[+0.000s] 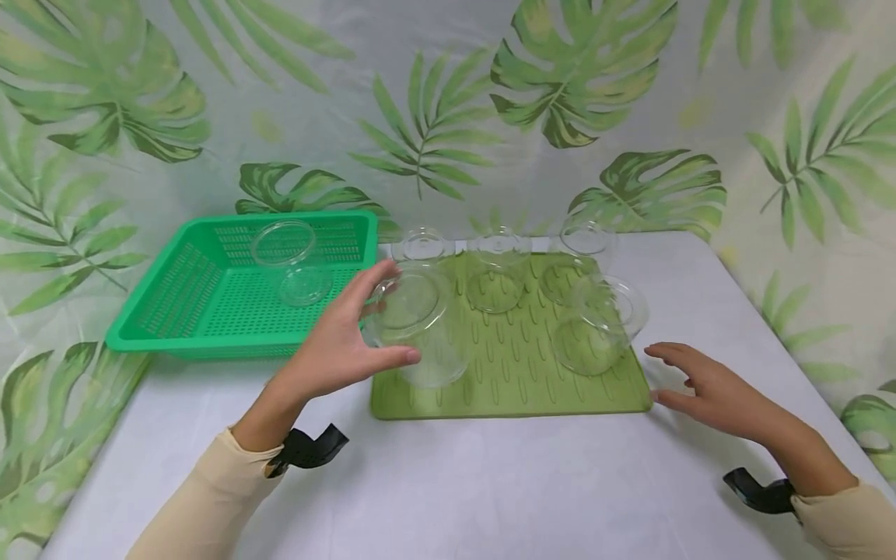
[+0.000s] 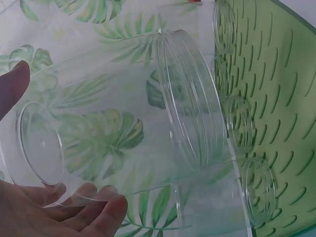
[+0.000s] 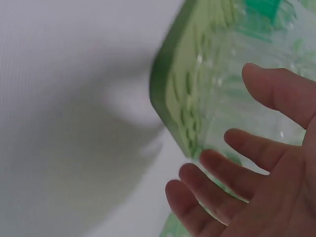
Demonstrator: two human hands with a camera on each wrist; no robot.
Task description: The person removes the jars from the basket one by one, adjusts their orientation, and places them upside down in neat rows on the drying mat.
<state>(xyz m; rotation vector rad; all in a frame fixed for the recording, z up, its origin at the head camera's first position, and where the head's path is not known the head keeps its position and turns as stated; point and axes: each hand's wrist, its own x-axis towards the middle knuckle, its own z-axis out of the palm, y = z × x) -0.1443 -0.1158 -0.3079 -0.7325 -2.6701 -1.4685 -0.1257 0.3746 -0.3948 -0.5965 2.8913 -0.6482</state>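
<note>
My left hand (image 1: 336,334) holds a clear jar (image 1: 441,362) at the front left of a green ridged mat (image 1: 511,397). Thumb and fingers lie on opposite sides of the jar's raised end. In the left wrist view, the fingers (image 2: 106,212) curl along that flat end, while the jar's ridged rim faces the mat. My right hand (image 1: 721,393) hovers beside the mat's front right corner, its fingers (image 3: 212,197) spread and nothing in them. Nearest to it on the mat is another clear jar (image 1: 591,350).
Behind these stand more clear jars, one at the back middle (image 1: 497,292) and one at the back right (image 1: 560,284). A green plastic basket (image 1: 241,342) sits to the left with a clear jar (image 1: 306,285) inside. White cloth (image 1: 504,482) covers the table; leaf-print fabric hangs behind.
</note>
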